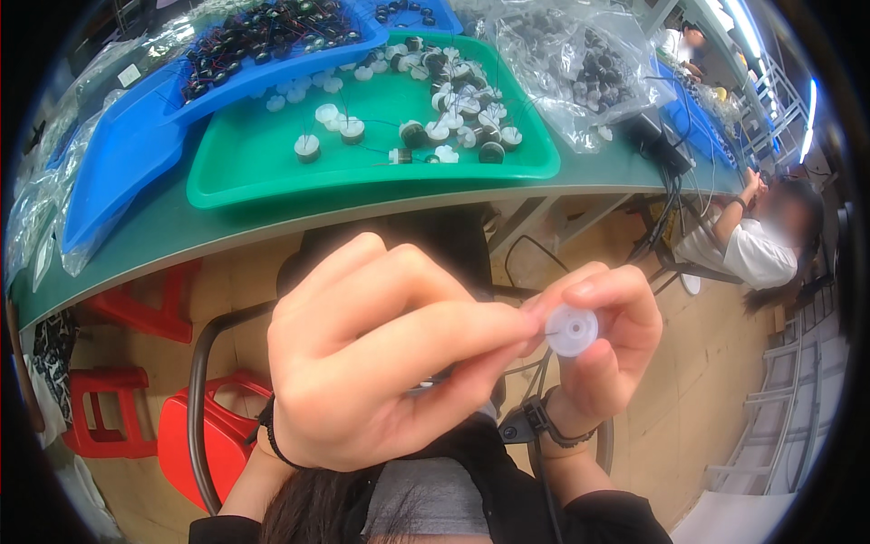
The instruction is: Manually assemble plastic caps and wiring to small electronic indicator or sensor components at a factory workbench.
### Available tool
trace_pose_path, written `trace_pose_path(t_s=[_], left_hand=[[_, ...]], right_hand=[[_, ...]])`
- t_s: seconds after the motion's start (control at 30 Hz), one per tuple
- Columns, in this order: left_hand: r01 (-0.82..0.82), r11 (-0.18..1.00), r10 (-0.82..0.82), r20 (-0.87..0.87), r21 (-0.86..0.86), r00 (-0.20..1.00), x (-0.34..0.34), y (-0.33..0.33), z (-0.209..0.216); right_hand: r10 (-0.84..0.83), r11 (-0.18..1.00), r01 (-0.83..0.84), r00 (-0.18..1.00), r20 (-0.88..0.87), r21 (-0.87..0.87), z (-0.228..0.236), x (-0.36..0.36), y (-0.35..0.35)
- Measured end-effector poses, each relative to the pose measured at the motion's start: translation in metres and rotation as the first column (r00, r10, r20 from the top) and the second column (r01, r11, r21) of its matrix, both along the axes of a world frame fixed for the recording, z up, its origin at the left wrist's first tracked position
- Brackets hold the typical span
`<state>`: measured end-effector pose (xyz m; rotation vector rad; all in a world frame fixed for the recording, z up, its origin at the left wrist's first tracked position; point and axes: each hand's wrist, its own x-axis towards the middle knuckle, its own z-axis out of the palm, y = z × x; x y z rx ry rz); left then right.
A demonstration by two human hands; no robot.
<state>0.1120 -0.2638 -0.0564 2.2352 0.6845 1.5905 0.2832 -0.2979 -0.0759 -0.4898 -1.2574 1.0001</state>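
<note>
My right hand (612, 335) holds a small round white plastic cap (576, 329) between curled fingers and thumb. Its face, with a raised ring and a hole at the centre, is turned up toward me. From the left, my left hand (390, 354) reaches across in a tight pinch right at the cap's edge. A short thin dark wire (551, 334) runs from those fingertips onto the cap; the rest of it is hidden by the fingers. Both hands are held in the air in front of the table edge, above my lap.
On the green table stands a green tray (272, 186) with white caps and small dark round parts with wires. Blue trays (118, 181) with more dark parts overlap it. A clear plastic bag (580, 118) lies right of it. Red stools (204, 435) stand left; a seated person (752, 236) is at right.
</note>
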Motion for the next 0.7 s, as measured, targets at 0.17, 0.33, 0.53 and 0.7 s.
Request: trace_pose_path(t_s=[0.17,0.33,0.53,0.7], left_hand=[[0.02,1.0,-0.02,-0.021,0.016,1.0,-0.0001,0.0014,0.0026],[-0.002,1.0,0.002,-0.013,-0.007,1.0,-0.0016,-0.0006,0.0008],[-0.006,0.999,0.006,-0.01,-0.045,1.0,-0.0019,-0.0009,0.0005],[0.02,0.999,-0.02,-0.026,-0.028,0.999,-0.0022,0.0005,0.0004]], right_hand=[[-0.001,1.0,0.001,1.0,0.018,0.031,-0.0029,0.0021,0.0022],[-0.018,1.0,0.018,1.0,0.024,0.024,-0.0029,-0.0027,0.0014],[-0.019,1.0,0.018,0.999,0.041,0.026,-0.0036,-0.0017,0.0019],[-0.023,0.999,0.022,0.999,0.036,0.031,-0.0048,-0.0012,0.0027]])
